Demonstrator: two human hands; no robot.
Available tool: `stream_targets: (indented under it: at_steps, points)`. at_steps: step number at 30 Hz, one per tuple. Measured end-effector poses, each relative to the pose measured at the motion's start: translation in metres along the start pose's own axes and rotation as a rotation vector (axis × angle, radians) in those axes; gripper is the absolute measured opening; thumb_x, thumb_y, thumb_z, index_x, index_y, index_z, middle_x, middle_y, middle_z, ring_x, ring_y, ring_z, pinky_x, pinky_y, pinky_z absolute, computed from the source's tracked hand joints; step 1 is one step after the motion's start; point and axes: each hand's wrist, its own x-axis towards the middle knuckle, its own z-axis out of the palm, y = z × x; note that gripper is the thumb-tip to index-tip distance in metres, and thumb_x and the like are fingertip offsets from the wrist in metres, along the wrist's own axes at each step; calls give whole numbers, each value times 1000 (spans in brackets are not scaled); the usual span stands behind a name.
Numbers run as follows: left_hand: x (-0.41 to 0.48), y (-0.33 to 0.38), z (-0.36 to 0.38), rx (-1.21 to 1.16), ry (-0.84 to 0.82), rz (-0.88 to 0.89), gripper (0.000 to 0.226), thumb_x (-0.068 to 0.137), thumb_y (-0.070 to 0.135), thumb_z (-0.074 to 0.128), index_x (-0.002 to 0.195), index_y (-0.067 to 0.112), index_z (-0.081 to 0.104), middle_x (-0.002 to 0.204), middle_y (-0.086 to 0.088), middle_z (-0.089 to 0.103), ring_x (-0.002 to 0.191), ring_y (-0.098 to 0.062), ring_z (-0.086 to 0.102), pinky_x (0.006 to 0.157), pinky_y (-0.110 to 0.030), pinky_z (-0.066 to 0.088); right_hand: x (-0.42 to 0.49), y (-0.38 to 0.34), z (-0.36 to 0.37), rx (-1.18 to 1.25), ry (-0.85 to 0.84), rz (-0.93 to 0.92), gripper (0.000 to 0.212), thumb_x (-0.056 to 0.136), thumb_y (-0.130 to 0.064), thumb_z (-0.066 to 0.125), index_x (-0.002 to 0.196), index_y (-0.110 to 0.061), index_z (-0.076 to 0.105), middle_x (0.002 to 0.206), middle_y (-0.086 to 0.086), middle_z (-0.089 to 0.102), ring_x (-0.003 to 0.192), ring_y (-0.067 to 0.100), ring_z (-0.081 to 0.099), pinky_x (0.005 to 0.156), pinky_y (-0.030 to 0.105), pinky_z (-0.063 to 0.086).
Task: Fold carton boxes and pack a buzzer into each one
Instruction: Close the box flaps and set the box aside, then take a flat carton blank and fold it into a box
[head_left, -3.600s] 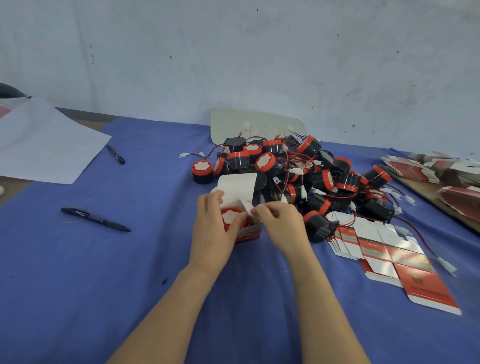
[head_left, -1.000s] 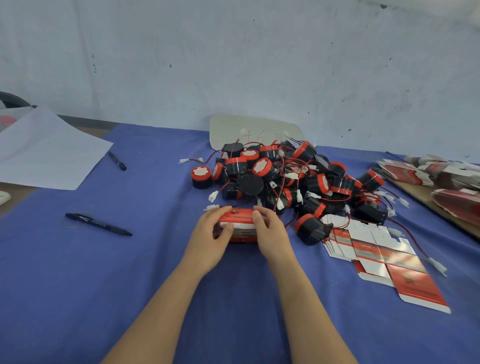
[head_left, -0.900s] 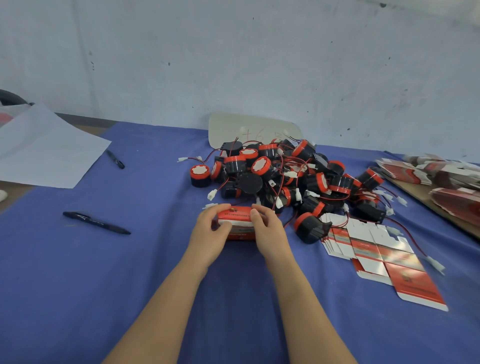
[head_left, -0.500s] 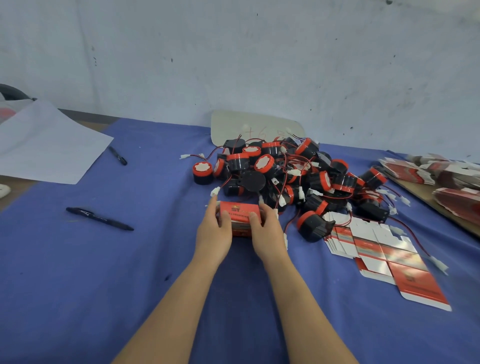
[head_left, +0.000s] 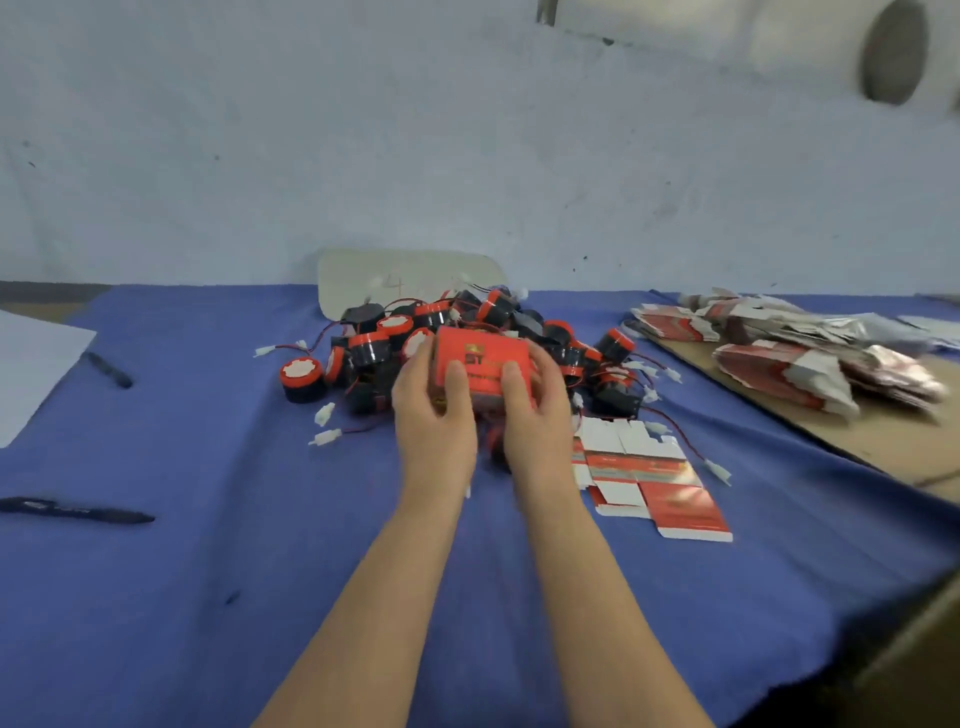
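A closed red carton box (head_left: 480, 358) is held up off the blue cloth, in front of the buzzer pile. My left hand (head_left: 432, 415) grips its left side with the thumb on the near face. My right hand (head_left: 537, 410) grips its right side the same way. Behind it lies a heap of black buzzers (head_left: 395, 338) with red rims, red wires and white plugs. One buzzer (head_left: 300, 376) stands apart at the left of the heap. A fan of flat unfolded cartons (head_left: 644, 473) lies on the cloth just right of my right forearm.
Two black pens (head_left: 78, 512) (head_left: 110, 362) lie on the blue tablecloth (head_left: 208, 545) at the left, near a white sheet (head_left: 31, 364). More flat cartons (head_left: 810, 364) are piled on a cardboard sheet (head_left: 883, 441) at the right. A pale board (head_left: 405, 275) leans on the wall.
Both hands closed the flaps of the box on the cloth, pressed it shut, then lifted it. The camera view has tilted up and shifted left.
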Motion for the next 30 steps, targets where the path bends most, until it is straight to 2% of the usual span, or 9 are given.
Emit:
stream_targets:
  at_steps: [5,9,12,14,17,20,23,26,30]
  points:
    - [-62,72,139,-287,-449,-155,33,99,11,43,132,13,49,125,-13,60,113,-29,60,98,-47,48,4,-87,-151,-132,464,-222,34,97,-16,52,131,-20,48,116,0,61,101,5,63,79,20,53]
    - [-156,112,231,-123,-925,-98,35,99,16,38,131,16,53,123,-6,61,117,-26,55,100,-35,43,-42,-135,-280,-508,834,-146,39,99,-20,47,137,-10,43,109,-7,56,88,-11,55,73,3,39]
    - [-222,127,267,61,-1265,-107,42,103,32,33,134,11,51,137,-8,52,128,-25,46,93,-24,33,-88,-151,-346,-803,1027,107,53,99,-17,43,148,-9,24,148,9,38,138,19,31,111,25,25]
    - [-248,128,276,151,-1376,-133,54,103,43,28,143,9,41,147,-7,42,134,-23,38,103,-29,30,-105,-154,-360,-935,1127,104,60,97,-10,41,151,-9,15,157,9,20,147,22,6,120,33,3]
    - [-251,128,277,-48,-1290,-228,49,102,45,31,140,19,43,138,4,47,124,-13,44,102,-29,32,-107,-150,-353,-912,1081,-135,51,96,-6,43,145,-13,31,151,4,33,142,14,21,114,19,12]
    - [-225,119,263,-248,-1109,-284,29,101,39,39,116,25,59,122,1,63,113,-12,58,100,-33,44,-90,-142,-322,-643,872,-260,30,95,-7,46,121,-19,56,108,-13,62,97,-12,54,85,2,39]
    - [-180,94,237,-324,-808,-247,19,101,24,43,97,19,61,93,-1,67,86,-9,63,79,-27,51,-66,-115,-281,-482,649,-252,25,95,-6,46,100,-22,64,90,-7,70,87,4,65,83,26,52]
    - [-127,50,202,-129,-580,-206,15,98,22,46,104,17,59,95,4,60,87,-8,55,73,-21,44,-46,-73,-239,-340,472,-114,28,97,-5,44,90,-26,63,86,-2,70,79,9,67,76,28,53]
    - [-76,-20,150,164,-390,-375,32,95,17,44,121,2,56,125,-18,57,115,-33,52,93,-41,43,-20,-5,-201,-593,272,212,27,94,-10,45,114,-13,64,113,5,67,109,21,60,93,36,47]
